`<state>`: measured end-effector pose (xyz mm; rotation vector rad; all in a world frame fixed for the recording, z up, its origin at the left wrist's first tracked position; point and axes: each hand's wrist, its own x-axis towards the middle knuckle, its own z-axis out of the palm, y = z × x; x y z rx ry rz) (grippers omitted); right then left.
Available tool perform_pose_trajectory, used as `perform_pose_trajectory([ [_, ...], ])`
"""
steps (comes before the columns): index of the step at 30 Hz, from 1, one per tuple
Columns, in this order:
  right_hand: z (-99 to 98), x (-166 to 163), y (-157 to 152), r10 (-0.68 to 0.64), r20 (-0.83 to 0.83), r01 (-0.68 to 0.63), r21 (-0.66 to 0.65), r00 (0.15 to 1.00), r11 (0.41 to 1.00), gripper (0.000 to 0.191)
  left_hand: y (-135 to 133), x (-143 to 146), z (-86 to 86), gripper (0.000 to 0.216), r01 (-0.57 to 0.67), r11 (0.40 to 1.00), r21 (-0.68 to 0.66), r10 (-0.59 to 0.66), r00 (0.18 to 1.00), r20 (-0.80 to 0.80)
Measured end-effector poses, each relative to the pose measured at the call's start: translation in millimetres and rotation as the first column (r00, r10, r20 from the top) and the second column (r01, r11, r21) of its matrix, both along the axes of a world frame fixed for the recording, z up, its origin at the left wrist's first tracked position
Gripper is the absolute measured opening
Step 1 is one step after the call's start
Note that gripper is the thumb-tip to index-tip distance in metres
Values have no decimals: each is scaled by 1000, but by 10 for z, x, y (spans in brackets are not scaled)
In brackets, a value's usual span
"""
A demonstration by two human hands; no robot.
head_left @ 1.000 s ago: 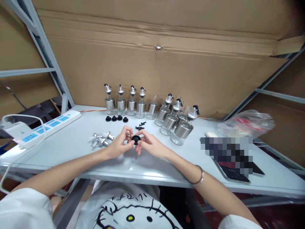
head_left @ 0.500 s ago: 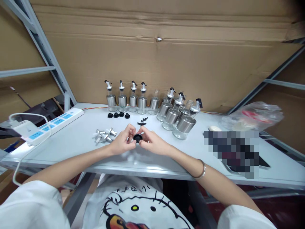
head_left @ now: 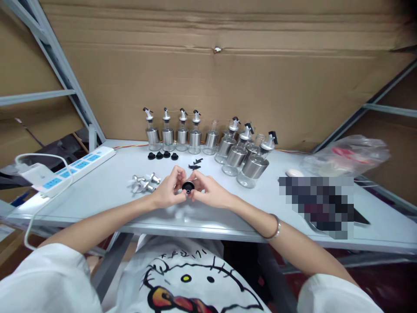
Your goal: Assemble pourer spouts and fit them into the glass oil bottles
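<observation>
Between my hands, over the front part of the table, is a round black stopper (head_left: 188,187) with its face turned toward me. My left hand (head_left: 172,188) pinches it from the left with thumb and fingers. From the right, my right hand (head_left: 206,189) grips it the same way, the thumb near its lower edge. Silver pourer spouts (head_left: 143,183) lie in a small pile left of my left hand. Beyond my hands are small black levers (head_left: 195,164), and further left a row of black stoppers (head_left: 167,154).
Steel-and-glass bottles with pourers (head_left: 181,134) stand along the back, with more tilted-looking bottles (head_left: 255,167) at right. A white power strip (head_left: 76,171) with a cable lies left. At right are a plastic bag (head_left: 350,156), a white mouse-like object (head_left: 295,173) and a pixelated area.
Both hands stay in place around the black stopper, which seems turned slightly in the fingers. The whole view has shifted a little.
</observation>
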<state>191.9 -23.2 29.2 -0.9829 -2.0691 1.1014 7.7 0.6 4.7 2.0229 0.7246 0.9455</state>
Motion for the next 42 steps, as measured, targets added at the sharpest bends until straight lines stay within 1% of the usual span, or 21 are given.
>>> perform_pose_trajectory([
  [3,-4,7,12,-8,24,8,21,1000,1000,18,-13,6,0,35,2,1000,-5,-2,1000,1],
  [5,-18,12,21,0,6,0,19,1000,1000,16,-17,5,-5,35,2,1000,1,-2,1000,0],
  [8,-38,26,33,21,-25,-21,19,999,1000,18,-9,-5,-14,34,-12,1000,28,12,1000,-2],
  [11,-36,48,38,58,-12,-58,58,998,997,21,5,-22,-20,33,-25,997,66,25,1000,-9],
  [17,-1,88,61,85,56,-92,132,995,987,22,33,-32,-49,34,26,992,120,-33,998,53],
  [18,5,96,72,70,66,-79,159,995,984,24,40,-31,-56,34,26,991,134,-36,997,73],
  [20,18,114,93,15,85,-36,259,996,965,26,53,-29,-66,34,13,985,171,-33,993,111],
  [23,41,141,111,-77,50,47,437,996,898,24,66,-23,-65,36,-1,979,202,-26,991,129],
  [25,50,154,111,-112,4,95,491,994,866,22,67,-14,-60,40,10,983,183,-30,993,110],
  [28,41,168,113,-116,-19,109,508,993,854,23,66,1,-66,42,-6,993,117,-4,996,85],
  [30,21,178,126,-88,-7,78,538,996,839,23,71,5,-81,40,-38,995,89,30,996,86],
  [33,-7,190,158,-50,1,40,582,999,812,23,84,-1,-105,39,-70,994,79,62,993,97],
  [35,-12,195,177,-48,2,38,579,999,814,25,94,-5,-111,38,-93,992,89,84,991,104],
  [39,29,220,222,-59,14,43,538,998,842,25,114,-1,-85,33,-139,982,126,127,987,98],
  [40,40,240,245,-73,23,49,532,997,845,26,119,0,-72,32,-137,983,122,127,988,87],
  [42,37,302,317,-143,55,93,530,988,843,32,125,3,-44,31,-132,986,103,127,990,57],
])
